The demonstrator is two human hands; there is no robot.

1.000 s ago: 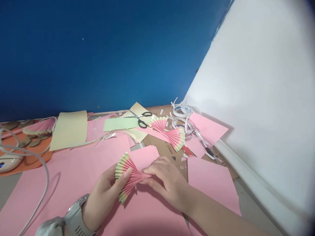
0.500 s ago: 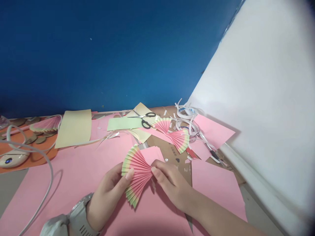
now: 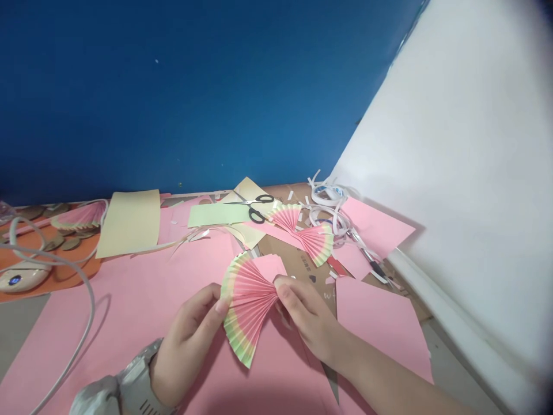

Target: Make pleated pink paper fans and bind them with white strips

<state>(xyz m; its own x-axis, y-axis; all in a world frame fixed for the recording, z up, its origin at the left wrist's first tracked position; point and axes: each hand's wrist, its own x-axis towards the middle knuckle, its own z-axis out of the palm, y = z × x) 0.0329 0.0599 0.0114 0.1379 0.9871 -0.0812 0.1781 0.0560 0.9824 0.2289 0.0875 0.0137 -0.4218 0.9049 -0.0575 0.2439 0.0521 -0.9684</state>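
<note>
A pleated paper fan [image 3: 250, 308], pink with a yellow and green outer band, is held in the air above pink paper sheets. My right hand [image 3: 313, 320] pinches the gathered narrow end between thumb and finger. At the fan's curved outer edge, my left hand [image 3: 190, 334] has its thumb in front and its fingers partly behind. The pleats spread widely toward the left. Beyond the hands lies a second pleated piece [image 3: 317, 242], shaped like a bow in the same colours. Black-handled scissors [image 3: 257, 215] rest opened on a pale green paper strip [image 3: 216, 215].
A yellow sheet [image 3: 129, 225] lies at the left, beside an orange mat [image 3: 82, 259] with another folded fan [image 3: 82, 216] and a white device with a cable [image 3: 26, 276]. Tape rolls [image 3: 328, 193], a craft knife [image 3: 367, 253] and pink sheets [image 3: 382, 323] are at the right.
The fan has shifted slightly right with my right hand and its pleats look more evenly spread. My left thumb has slid from the fan's face out to its outer edge.
</note>
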